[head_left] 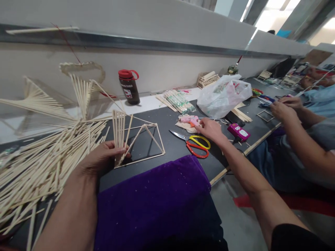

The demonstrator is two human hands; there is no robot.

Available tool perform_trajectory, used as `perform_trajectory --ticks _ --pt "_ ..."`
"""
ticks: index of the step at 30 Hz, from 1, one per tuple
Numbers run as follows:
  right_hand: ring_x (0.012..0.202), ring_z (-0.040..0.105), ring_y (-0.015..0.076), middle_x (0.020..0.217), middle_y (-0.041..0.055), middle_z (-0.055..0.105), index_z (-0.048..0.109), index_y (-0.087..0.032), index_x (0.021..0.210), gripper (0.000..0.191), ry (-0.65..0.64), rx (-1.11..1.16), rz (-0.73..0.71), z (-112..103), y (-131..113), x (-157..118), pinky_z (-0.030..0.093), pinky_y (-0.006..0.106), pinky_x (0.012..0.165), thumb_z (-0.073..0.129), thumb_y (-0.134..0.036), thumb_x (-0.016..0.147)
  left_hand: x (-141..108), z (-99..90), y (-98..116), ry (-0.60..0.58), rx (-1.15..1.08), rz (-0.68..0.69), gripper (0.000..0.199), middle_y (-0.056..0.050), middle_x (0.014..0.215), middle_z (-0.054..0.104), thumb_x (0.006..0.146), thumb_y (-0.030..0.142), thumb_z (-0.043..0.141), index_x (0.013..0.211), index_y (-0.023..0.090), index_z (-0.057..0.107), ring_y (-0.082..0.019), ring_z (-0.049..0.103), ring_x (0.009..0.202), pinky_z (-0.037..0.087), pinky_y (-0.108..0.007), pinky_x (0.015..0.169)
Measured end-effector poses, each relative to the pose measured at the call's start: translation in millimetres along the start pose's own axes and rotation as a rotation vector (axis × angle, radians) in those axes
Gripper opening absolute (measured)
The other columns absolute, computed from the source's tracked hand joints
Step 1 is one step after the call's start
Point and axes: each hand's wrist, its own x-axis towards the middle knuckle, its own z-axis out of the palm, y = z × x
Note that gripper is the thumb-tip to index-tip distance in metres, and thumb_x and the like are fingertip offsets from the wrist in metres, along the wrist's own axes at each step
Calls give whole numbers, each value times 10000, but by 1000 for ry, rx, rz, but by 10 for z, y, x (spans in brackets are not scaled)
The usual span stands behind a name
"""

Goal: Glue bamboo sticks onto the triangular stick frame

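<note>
My left hand (111,155) pinches the lower corner of a wooden stick frame (141,161). A row of upright sticks (119,127) rises from that corner, and a rectangular outline with a peaked brace extends to the right over the dark table. My right hand (210,129) is closed on the handle end of a pink glue gun (188,119), which rests on a crumpled pale cloth (184,126). Just in front of it lie scissors (192,141) with one yellow and one red handle. Loose sticks (62,157) are heaped beside my left hand.
A dark bottle (129,89) with a red lid stands by the wall. Bagged sticks (178,101), a white plastic bag (225,96) and a purple device (238,132) lie farther right. Purple cloth (154,198) covers the near edge. A co-worker's hands (285,108) work at the right.
</note>
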Motion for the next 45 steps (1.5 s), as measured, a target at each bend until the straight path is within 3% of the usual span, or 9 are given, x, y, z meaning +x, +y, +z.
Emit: perform_trajectory --ticks 3,6,15,21,25,29,35,39,45 --pt "890 641 217 1006 70 693 647 -208 959 404 -76 -7 -222 13 -91 -360 405 275 685 471 -560 867 -11 22 23 4 -7 -9 298 -57 622 707 587 277 830 775 128 653 -161 639 534 453 -217 504" --pt "981 623 249 1113 105 650 614 -190 1053 417 -75 -84 -317 79 -159 -585 419 295 695 443 -532 886 -19 35 45 26 -1 -32 308 -48 612 701 567 268 837 772 124 658 -147 622 514 437 -207 488" --pt "945 633 235 1054 96 662 581 -164 1158 380 12 84 -315 230 -117 -745 465 314 785 525 -310 812 -27 66 63 43 -8 -38 287 -40 600 700 556 263 835 744 139 657 -152 633 532 450 -213 512" --pt "953 624 219 1048 101 640 594 -165 1187 392 142 190 -226 259 61 -849 471 308 834 517 -334 841 -20 65 61 51 -7 -60 317 -59 598 703 534 270 845 750 137 654 -170 638 528 462 -229 514" --pt "903 635 236 1032 108 629 629 -190 1158 373 34 9 -132 210 50 -799 466 316 753 473 -386 881 -11 59 50 66 -7 -57 323 -60 598 703 541 281 846 759 142 654 -163 632 518 444 -214 492" --pt "865 643 231 990 89 648 666 -217 1080 392 -58 -110 -197 88 37 -729 428 292 647 435 -485 909 15 26 20 57 4 -41 306 -62 610 706 562 286 839 765 144 659 -158 634 522 447 -210 501" --pt "908 649 227 1030 68 685 673 -218 1041 417 130 -55 -53 -39 67 -271 410 288 688 364 -479 938 30 -6 -23 50 -4 -19 312 -47 617 705 561 281 840 781 152 659 -160 640 540 453 -212 517" --pt "893 650 254 1024 116 705 672 -173 1053 443 -18 -7 -20 38 -1 118 406 286 673 497 -516 835 -18 36 21 54 10 -22 313 -53 608 701 557 286 834 773 142 658 -171 630 526 445 -227 506" --pt "633 580 161 714 63 690 730 -150 845 303 -167 244 54 83 109 391 329 246 546 566 -388 755 -69 97 90 44 12 -7 239 -27 605 690 589 256 811 742 147 663 -147 618 541 430 -215 534"
